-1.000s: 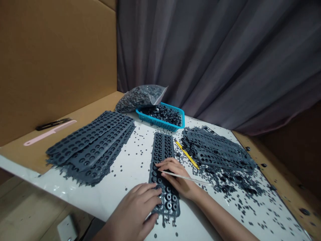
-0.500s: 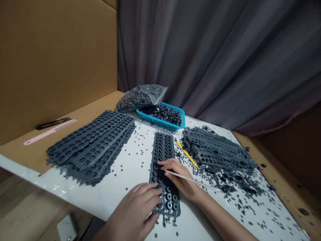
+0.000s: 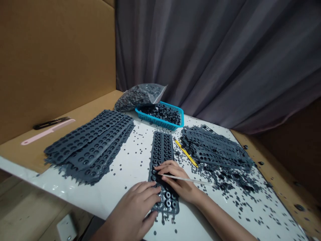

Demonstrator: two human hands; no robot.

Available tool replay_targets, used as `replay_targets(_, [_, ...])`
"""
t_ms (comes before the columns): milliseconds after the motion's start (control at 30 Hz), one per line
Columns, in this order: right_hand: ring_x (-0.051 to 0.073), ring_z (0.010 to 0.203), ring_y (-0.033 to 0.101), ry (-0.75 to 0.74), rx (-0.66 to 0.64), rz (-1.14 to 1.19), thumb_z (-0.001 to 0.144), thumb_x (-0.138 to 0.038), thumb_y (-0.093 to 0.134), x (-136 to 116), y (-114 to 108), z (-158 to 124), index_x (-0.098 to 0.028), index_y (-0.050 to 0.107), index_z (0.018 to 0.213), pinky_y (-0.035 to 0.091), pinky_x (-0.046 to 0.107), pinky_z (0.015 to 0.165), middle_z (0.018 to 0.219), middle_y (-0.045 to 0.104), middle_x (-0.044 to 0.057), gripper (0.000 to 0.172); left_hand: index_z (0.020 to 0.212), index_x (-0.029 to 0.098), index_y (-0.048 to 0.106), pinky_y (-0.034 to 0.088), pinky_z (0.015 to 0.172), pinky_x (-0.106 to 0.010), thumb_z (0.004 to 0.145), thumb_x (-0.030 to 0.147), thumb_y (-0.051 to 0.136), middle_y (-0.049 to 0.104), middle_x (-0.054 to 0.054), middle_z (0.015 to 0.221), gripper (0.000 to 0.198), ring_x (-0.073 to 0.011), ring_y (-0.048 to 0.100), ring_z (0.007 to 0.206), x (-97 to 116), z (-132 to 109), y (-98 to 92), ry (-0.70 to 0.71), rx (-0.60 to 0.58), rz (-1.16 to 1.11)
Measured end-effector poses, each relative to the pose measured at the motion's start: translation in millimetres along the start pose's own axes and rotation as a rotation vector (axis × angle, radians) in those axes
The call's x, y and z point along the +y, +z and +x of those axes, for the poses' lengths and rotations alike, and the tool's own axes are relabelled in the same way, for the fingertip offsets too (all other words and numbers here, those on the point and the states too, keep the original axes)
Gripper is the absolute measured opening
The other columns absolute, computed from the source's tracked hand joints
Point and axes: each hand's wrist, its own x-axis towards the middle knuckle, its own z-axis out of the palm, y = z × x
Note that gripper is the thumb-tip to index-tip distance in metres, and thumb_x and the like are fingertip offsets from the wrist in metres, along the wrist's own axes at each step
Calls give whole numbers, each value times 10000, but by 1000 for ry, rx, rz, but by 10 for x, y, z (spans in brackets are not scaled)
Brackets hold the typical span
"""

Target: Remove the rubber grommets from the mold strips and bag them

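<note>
A dark grey rubber strip (image 3: 163, 150) full of round rings lies lengthwise on the white table (image 3: 130, 167) in front of me. My left hand (image 3: 136, 209) rests flat on its near end, fingers spread over the rings. My right hand (image 3: 179, 182) presses on the strip's middle, fingers curled around a thin pale stick (image 3: 190, 180) that points to the right.
A stack of punched grey strips (image 3: 90, 144) lies to the left, a messier pile (image 3: 215, 150) to the right. A blue basket (image 3: 160, 115) of black rings and a plastic bag (image 3: 140, 95) stand behind. A yellow stick (image 3: 187, 154), a pink comb (image 3: 47, 131) and scattered black bits lie around.
Both hands stay on the strip. My right hand has shifted slightly along the strip with the stick; the view has drifted a little.
</note>
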Motion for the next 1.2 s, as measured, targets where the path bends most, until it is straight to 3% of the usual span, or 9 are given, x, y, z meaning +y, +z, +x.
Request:
replay_targets(233, [198,930,568,-238,4,-332,903,-219,475,184,48,14,-233,580,1021,462,383,805,1098,665,71,158,1067,229,567,423,986,-413,778,130,524,592,-34,1232,308,-230,497,1169,-15,-14,24,-1,14,-16])
replay_targets(333, [193,898,593,-245,49,-423,915,-208,445,261,32,6,-232,571,1049,468,375,781,1144,640,91,186,1061,231,571,423,988,-401,774,127,529,599,-34,1221,308,-225,501,1167,-22,-23,43,-1,42,-27])
replay_targets(467, [199,961,606,-98,184,-269,915,-187,434,159,0,-23,-212,562,1034,478,368,810,1097,648,110,176,1071,233,566,421,997,-400,778,136,530,592,-25,1231,311,-216,490,1178,-24,-21,45,1,31,-18])
replay_targets(667, [200,1047,556,22,75,17,891,-217,501,-118,57,-76,-233,587,965,455,391,889,1090,660,61,115,1086,232,564,424,995,-402,779,130,520,584,-32,1244,326,-222,490,1183,-22,-30,30,2,42,17])
replay_targets(1033, [194,998,566,61,96,11,895,-226,498,-77,97,-57,-228,595,960,449,391,871,1075,667,61,116,1084,231,548,412,1005,-405,785,136,508,565,-33,1268,315,-221,485,1188,-19,-31,45,-5,7,24])
replay_targets(1200, [195,975,559,-56,60,-139,899,-205,488,9,124,-50,-205,585,986,449,381,845,1080,667,74,130,1070,245,562,423,991,-401,793,154,522,584,-18,1245,294,-217,510,1159,-32,-35,77,-11,59,-2])
